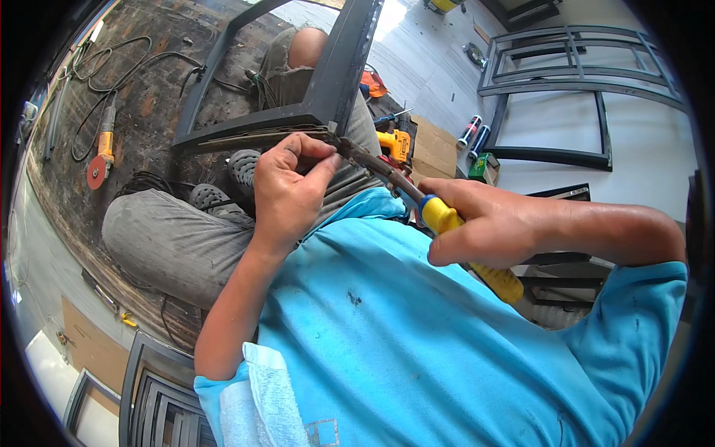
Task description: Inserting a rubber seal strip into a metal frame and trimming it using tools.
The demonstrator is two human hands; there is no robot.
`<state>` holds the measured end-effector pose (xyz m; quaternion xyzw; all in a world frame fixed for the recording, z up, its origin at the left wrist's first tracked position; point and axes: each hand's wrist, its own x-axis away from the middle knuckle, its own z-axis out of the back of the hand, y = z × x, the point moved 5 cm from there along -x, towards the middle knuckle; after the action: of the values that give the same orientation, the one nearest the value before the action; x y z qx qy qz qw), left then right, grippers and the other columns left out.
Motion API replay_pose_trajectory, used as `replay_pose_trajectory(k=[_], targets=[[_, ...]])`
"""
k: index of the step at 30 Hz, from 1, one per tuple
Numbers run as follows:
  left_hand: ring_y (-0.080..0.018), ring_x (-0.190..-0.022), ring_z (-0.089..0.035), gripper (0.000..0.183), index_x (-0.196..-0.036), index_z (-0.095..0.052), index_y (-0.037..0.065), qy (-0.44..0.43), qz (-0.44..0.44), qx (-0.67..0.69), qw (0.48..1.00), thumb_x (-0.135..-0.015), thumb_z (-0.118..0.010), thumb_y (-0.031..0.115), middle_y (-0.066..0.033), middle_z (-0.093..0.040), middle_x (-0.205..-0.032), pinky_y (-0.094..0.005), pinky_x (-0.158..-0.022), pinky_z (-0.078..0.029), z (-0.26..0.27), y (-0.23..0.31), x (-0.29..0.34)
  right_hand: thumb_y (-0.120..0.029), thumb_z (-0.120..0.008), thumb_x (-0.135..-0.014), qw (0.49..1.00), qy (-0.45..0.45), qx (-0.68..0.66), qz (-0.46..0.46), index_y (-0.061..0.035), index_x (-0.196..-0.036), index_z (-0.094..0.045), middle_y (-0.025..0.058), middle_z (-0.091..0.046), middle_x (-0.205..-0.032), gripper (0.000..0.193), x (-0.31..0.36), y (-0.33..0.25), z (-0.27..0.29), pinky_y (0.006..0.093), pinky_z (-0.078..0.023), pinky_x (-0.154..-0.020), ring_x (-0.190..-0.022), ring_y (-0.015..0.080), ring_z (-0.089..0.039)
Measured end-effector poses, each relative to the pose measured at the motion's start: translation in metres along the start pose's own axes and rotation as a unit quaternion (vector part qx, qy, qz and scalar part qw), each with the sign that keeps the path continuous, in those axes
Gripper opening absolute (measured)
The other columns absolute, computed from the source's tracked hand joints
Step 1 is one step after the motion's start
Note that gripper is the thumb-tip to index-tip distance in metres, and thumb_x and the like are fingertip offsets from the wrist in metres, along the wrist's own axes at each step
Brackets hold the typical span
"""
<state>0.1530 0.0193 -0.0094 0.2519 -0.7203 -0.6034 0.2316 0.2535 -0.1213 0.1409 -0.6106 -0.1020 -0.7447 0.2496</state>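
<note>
My right hand [495, 223] grips the yellow-and-blue handles of tin snips [387, 175]. Their worn brown metal head points left and up, its tip close to my left fingertips. With thumb and forefinger pinched together, my left hand [294, 182] is at the lower corner of a dark grey metal frame [320, 104]. What lies in that pinch is too small to make out. Thin dark strips [253, 136] run along the frame's lower bar towards the same corner. The frame stands tilted over my legs, and my right fingers partly cover the handles.
An angle grinder [104, 149] with a red disc and its cable lie on the worn dark board at left. Beyond my right hand are a yellow power drill [395, 144], cardboard [436, 149] and two tubes [469, 131]. More metal frames [581, 63] lie at far right and lower left.
</note>
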Motion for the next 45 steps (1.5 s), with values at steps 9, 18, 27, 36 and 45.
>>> replay_pose_trajectory(k=[9,18,27,36,45], targets=[[-0.014,-0.086,-0.067,0.011,-0.091,-0.068,0.0,-0.063,0.006,-0.305,0.95,-0.082,-0.075,-0.001,-0.0065,-0.07,-0.093,-0.0266,-0.08,-0.052,0.077,0.008,0.013,-0.044,-0.073,-0.073,0.987,-0.089,0.123,0.05,0.0056,-0.149,-0.039,0.0163,-0.07,-0.096,0.097,0.022,0.047,0.035,0.0388,-0.053,-0.079,-0.09,0.0331,-0.067],[-0.0243,-0.092,-0.07,0.024,-0.103,-0.069,0.0,0.009,-0.177,-0.253,0.951,-0.082,-0.079,0.002,-0.0115,-0.07,-0.097,-0.0345,-0.082,-0.056,0.007,0.011,0.012,-0.041,-0.077,-0.08,0.997,0.071,-0.021,-0.002,0.0013,-0.158,-0.031,0.021,-0.059,-0.134,0.1,-0.193,0.198,0.041,0.0383,-0.047,-0.1,-0.118,0.0285,-0.059],[-0.029,-0.09,-0.067,0.019,-0.097,-0.068,0.002,0.093,-0.247,-0.367,0.892,-0.081,-0.079,0.003,-0.0106,-0.069,-0.094,-0.0393,-0.081,-0.054,-0.012,0.018,0.008,-0.036,-0.068,-0.08,0.952,0.254,0.052,0.162,-0.0079,-0.152,-0.037,0.0272,-0.058,-0.13,0.083,-0.422,0.263,-0.07,0.0519,-0.047,-0.1,-0.118,0.0473,-0.059],[-0.022,-0.088,-0.067,0.022,-0.097,-0.066,0.0,0.126,-0.241,-0.427,0.862,-0.082,-0.08,-0.007,-0.0105,-0.068,-0.096,-0.0317,-0.08,-0.054,-0.015,0.022,0.013,-0.028,-0.059,-0.091,0.878,0.466,0.088,0.067,-0.0116,-0.148,-0.045,0.021,-0.057,-0.116,0.061,-0.469,0.239,-0.07,0.0532,-0.043,-0.09,-0.109,0.0402,-0.058],[-0.0166,-0.1,-0.061,0.025,-0.108,-0.064,-0.002,0.144,-0.149,-0.406,0.89,-0.087,-0.075,-0.01,-0.0093,-0.065,-0.109,-0.0288,-0.092,-0.049,0.008,0.015,0.032,-0.047,-0.083,-0.07,0.921,0.388,0.021,0.028,-0.0044,-0.149,-0.039,0.0255,-0.049,-0.134,0.1,-0.47,0.231,-0.076,0.0544,-0.033,-0.108,-0.127,0.0422,-0.046]])
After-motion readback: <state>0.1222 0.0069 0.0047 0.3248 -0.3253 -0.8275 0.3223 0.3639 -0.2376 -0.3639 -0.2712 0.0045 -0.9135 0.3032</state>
